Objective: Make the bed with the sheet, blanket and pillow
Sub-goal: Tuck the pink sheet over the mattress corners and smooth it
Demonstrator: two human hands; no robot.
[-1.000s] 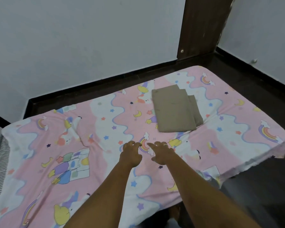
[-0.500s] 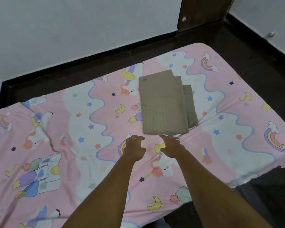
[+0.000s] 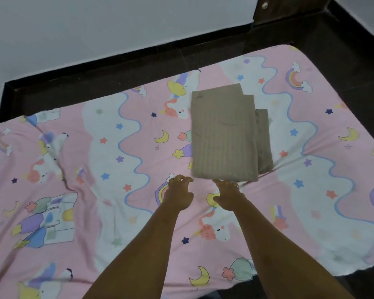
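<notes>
One pink-and-white fabric sheet (image 3: pixel 121 147), printed with rainbows, stars and moons, is covering the whole bed surface. It is lying fairly flat at centre and right and is bunching into creases towards the left end. Its near right edge is hanging over the side above the dark glossy floor (image 3: pixel 343 39), which is running along a white painted wall (image 3: pixel 95 24).

One folded tan rectangular blanket (image 3: pixel 224 134) with faint stripes is lying on the sheet, right of centre. Its layers are stepping out along the right side.

Both bare forearms are reaching forward over the sheet. The left hand (image 3: pixel 177 194) is hovering palm down just beside the blanket's near left corner. Its fingers (image 3: pixel 183 179) are spreading apart and bending, and are holding nothing. The right hand (image 3: pixel 228 196) is sitting at the blanket's near edge with its thumb pointing left. Its fingers (image 3: pixel 225 182) are lying close together right at that edge; contact cannot be confirmed.
</notes>
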